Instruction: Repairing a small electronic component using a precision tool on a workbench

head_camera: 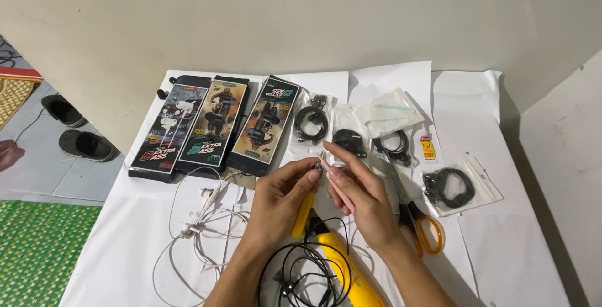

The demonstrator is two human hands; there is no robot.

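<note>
While the left hand [285,194] pinches a small metal earbud part [318,167] at the fingertips, fingers closed, with a yellow tool [303,214] tucked under the palm, right hand [360,197] fingers closed on a pink tweezer-like tool [342,193] touching that part. Seemingly mid-work: black cable [301,269] loose below, white earphones [200,222] tangled left, 3 boxes [213,125] shut, bagged cables [448,185] unopened. Scissors [417,219] just beside the right wrist; table [520,244] bare toward the right edge, wall close behind.
</note>
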